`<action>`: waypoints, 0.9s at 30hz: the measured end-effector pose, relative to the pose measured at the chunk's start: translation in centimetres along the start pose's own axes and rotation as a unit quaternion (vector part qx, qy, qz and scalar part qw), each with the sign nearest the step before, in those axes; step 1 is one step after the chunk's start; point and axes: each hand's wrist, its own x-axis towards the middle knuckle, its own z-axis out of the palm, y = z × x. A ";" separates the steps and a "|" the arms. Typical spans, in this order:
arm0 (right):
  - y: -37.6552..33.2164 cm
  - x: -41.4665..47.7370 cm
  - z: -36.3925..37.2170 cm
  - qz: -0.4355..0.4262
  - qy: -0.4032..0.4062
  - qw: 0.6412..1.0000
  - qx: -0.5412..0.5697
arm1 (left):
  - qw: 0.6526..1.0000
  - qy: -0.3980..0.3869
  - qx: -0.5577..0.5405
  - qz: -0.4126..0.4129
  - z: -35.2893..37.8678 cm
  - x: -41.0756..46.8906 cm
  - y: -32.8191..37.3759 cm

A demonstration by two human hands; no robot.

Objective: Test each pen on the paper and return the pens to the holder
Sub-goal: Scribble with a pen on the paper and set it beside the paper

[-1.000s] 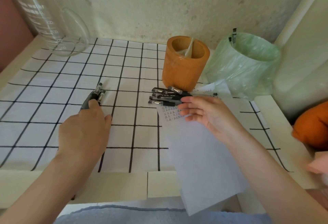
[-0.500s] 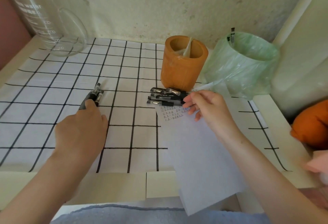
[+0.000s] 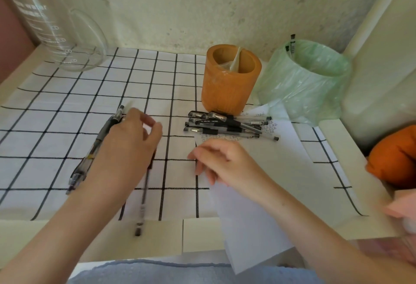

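My left hand (image 3: 128, 146) is closed around a black pen (image 3: 143, 200), which hangs blurred toward the table's front edge. Two more pens (image 3: 96, 146) lie on the checked cloth just left of that hand. My right hand (image 3: 220, 162) rests on the left edge of the white paper (image 3: 270, 182), fingers loosely bent and holding nothing. Several black pens (image 3: 225, 126) sit in a pile across the paper's far end, where small test marks show. The orange pen holder (image 3: 229, 85) stands just behind the pile with no pens in it, only a bit of clear plastic.
A bin lined with a green bag (image 3: 310, 81) stands right of the holder, with a pen (image 3: 292, 45) at its rim. A large glass jug (image 3: 51, 27) is at the back left. An orange object (image 3: 396, 157) and something pink (image 3: 403, 207) lie at the right edge.
My left hand has picked one pen from the left group and swung it right and toward me. My right hand has drawn back from the pen pile to the paper's left edge.
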 end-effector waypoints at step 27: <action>-1.1 0.7 -3.0 -0.046 0.052 0.957 0.281 | 0.967 -0.124 -0.186 0.121 1.8 -1.6 1.9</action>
